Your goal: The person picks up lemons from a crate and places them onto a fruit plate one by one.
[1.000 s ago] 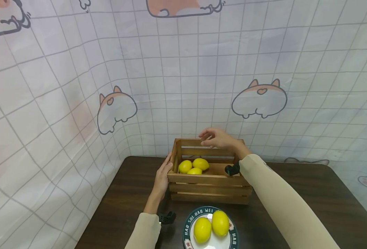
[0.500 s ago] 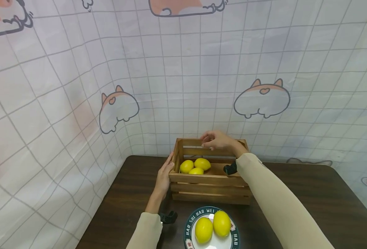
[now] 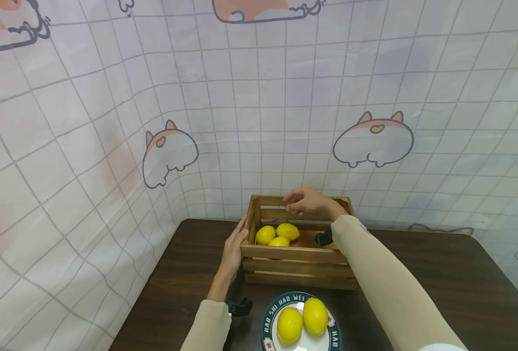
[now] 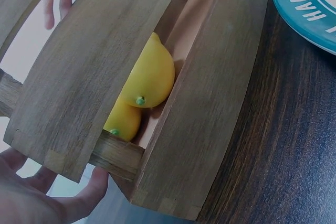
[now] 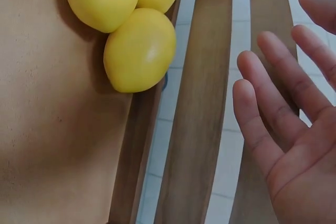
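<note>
A slatted wooden crate (image 3: 300, 267) stands on the table, with several yellow lemons in view about it. Three lemons (image 3: 288, 231) sit together in its left part; the right wrist view shows these lemons (image 5: 140, 51) on the crate floor. Along the crate's left end lies my left hand (image 3: 232, 248), fingers extended against the wood. In the left wrist view its thumb touches the slats near the corner. My right hand (image 3: 308, 202) hovers over the back of the crate, holding nothing, its fingers spread and slightly bent in the right wrist view.
In front of the crate a white plate with a dark green lettered rim (image 3: 266, 324) carries two more lemons (image 3: 289, 325). A dark wood table (image 3: 175, 287) lies under everything. Behind and to the left hangs a white grid-patterned cloth (image 3: 268, 122) with cartoon corgis.
My right hand has come down slightly toward the crate, staying empty. My left hand keeps its place on the crate's end. The whole head view has shifted a little.
</note>
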Demonstrator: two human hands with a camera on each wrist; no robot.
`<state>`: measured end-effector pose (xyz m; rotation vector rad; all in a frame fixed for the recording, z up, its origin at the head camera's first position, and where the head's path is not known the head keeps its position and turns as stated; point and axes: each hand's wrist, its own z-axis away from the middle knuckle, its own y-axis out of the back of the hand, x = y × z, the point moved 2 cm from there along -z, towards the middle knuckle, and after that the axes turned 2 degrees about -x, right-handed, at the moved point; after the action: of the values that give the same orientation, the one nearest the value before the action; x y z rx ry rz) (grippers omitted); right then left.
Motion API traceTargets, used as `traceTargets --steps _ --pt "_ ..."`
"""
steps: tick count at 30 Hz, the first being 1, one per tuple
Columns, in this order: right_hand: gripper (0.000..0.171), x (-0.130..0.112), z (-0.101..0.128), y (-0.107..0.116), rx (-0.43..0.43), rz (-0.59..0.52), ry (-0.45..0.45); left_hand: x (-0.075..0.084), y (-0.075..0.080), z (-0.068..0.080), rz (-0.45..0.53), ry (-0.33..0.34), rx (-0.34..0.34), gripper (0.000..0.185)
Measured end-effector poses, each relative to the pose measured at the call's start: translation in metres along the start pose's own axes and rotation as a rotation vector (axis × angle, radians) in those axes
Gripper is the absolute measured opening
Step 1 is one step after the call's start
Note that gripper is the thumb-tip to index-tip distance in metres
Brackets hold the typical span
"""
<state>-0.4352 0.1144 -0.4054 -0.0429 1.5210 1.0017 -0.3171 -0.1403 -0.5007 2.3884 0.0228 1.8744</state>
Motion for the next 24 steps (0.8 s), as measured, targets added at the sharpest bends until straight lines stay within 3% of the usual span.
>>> traceTargets --steps 12,24 --pt "0.046 0.012 -0.004 -0.009 -0.105 0.092 -0.034 0.000 0.000 -0.001 0.006 -0.001 0.003 0.052" --pt "0.050 0.020 -0.001 -0.017 -0.153 0.176 -0.164 -0.001 0.000 0.000 0.012 -0.013 0.012 0.051"
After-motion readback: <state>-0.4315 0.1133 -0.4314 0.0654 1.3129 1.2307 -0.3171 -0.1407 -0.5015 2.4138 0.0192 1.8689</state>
